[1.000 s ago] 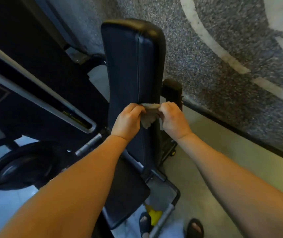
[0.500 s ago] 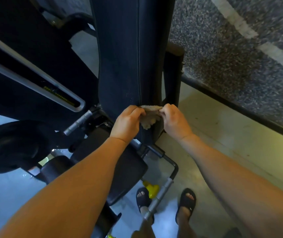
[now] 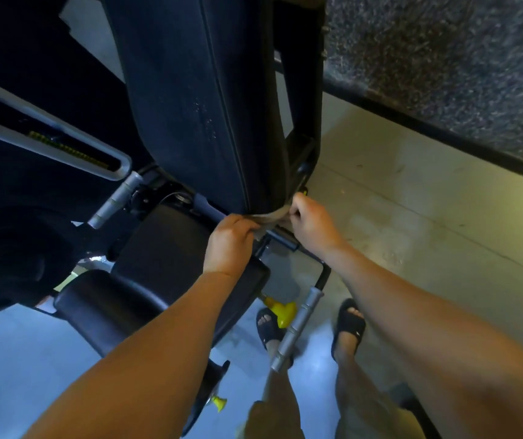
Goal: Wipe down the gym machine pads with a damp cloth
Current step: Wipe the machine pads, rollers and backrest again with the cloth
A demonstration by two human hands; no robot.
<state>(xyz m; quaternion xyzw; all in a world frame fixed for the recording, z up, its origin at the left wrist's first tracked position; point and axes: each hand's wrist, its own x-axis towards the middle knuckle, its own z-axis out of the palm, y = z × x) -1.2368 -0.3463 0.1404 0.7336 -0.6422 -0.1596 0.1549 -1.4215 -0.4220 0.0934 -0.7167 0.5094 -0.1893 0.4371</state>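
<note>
A tall black back pad [image 3: 196,99] of the gym machine stands upright in front of me. A small beige cloth [image 3: 273,217] is stretched across the pad's bottom edge. My left hand [image 3: 230,243] grips the cloth's left end with curled fingers. My right hand [image 3: 309,221] pinches its right end beside the pad's side seam. Most of the cloth is hidden between the two hands. Below lies the black seat pad [image 3: 171,248], partly under my left forearm.
A grey machine arm [image 3: 51,147] crosses at the left above a black weight plate [image 3: 6,258]. A silver handle [image 3: 296,327] and a yellow knob [image 3: 282,312] sit by my sandalled feet [image 3: 349,324]. A speckled stone wall [image 3: 444,64] rises at the right over pale floor.
Both hands have slid the cloth down the back pad from its middle to its bottom edge, still gripping it, and my view has tilted down toward the seat and my feet.
</note>
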